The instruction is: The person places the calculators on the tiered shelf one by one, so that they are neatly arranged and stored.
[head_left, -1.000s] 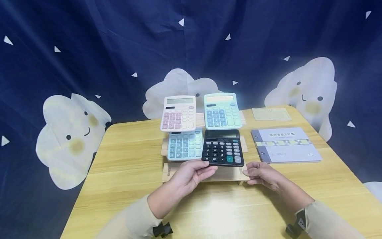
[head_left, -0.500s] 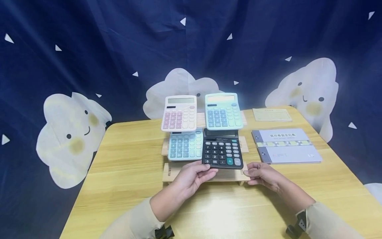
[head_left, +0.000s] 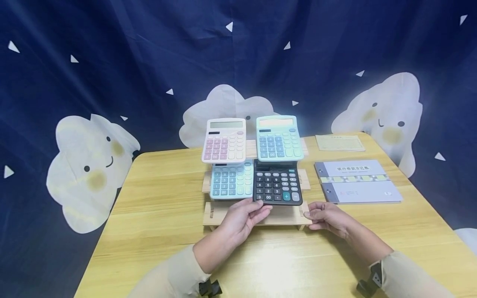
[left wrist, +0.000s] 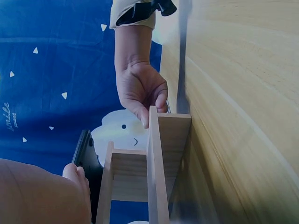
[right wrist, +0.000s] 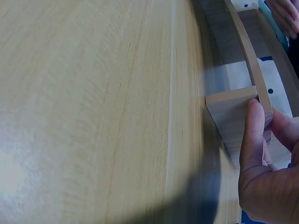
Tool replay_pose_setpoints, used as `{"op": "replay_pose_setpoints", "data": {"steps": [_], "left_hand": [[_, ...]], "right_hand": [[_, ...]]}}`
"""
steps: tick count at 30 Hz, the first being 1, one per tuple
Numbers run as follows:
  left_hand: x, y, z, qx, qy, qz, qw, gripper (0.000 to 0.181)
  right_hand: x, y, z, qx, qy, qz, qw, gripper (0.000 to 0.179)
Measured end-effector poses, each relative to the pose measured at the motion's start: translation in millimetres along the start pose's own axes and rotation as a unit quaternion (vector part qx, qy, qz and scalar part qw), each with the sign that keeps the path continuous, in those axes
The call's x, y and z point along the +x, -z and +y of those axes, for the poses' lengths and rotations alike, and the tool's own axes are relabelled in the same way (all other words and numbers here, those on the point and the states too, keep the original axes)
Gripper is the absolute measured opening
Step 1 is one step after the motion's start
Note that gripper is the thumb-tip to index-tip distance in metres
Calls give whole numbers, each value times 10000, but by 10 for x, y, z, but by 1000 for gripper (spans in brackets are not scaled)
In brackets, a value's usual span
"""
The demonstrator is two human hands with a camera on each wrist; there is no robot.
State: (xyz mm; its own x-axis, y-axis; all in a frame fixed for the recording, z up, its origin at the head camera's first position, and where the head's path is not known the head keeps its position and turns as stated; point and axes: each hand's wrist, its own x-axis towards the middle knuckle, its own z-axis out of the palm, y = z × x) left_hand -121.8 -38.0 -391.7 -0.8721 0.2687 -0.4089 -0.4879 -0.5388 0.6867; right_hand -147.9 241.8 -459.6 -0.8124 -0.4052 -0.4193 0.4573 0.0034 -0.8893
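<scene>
My left hand (head_left: 242, 218) pinches the lower left edge of a black calculator (head_left: 277, 184), thumb on top and fingers beneath. The calculator tilts against the right half of the middle tier of a wooden tiered stand (head_left: 287, 218). In the left wrist view its dark edge (left wrist: 86, 151) shows beside the fingers. My right hand (head_left: 329, 218) grips the right end of the stand's lowest board, thumb and fingers on either face, as the right wrist view shows. Left of the black calculator leans a blue calculator (head_left: 232, 182).
A pink-and-white calculator (head_left: 225, 140) and another blue calculator (head_left: 279, 138) stand on the top tier. Right of the stand lie a grey ledger book (head_left: 357, 182) and a slip of paper (head_left: 340, 142) on the wooden table (head_left: 156, 198). A dark blue curtain (head_left: 149, 49) hangs behind.
The black calculator's lower edge dipped slightly toward me, then rose and moved back against the stand, my left hand moving with it. The right hand has kept its grip on the board.
</scene>
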Motion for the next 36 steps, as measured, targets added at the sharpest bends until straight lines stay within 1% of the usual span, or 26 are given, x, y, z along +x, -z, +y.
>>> {"op": "replay_pose_setpoints", "data": {"steps": [5, 13, 17, 25, 27, 31, 33, 36], "left_hand": [[44, -20, -34, -323, -17, 155, 9994, 41], [156, -37, -125, -609, -63, 233, 9979, 42], [199, -54, -172, -746, -91, 329, 9966, 44], [238, -36, -200, -799, -247, 461, 9954, 33], [242, -28, -196, -761, -254, 458, 9957, 31], [251, -12, -186, -453, -237, 390, 9979, 26], [261, 9, -188, -216, -209, 290, 9991, 23], [256, 75, -190, 109, -98, 7, 9999, 26]], "right_hand": [[14, 10, 8, -5, 7, -9, 10000, 20], [-1, 21, 7, 2, 50, -59, 10000, 21], [-11, 23, 17, 17, 55, -51, 10000, 21], [-31, 9, 22, 85, 15, -68, 9999, 20], [-32, 8, 13, 82, -2, -68, 9999, 20], [-36, 9, -10, 89, -10, -94, 9999, 20], [-41, 16, -12, 118, -6, -158, 9998, 20], [-43, 32, 9, 44, 1, -302, 9995, 24]]}}
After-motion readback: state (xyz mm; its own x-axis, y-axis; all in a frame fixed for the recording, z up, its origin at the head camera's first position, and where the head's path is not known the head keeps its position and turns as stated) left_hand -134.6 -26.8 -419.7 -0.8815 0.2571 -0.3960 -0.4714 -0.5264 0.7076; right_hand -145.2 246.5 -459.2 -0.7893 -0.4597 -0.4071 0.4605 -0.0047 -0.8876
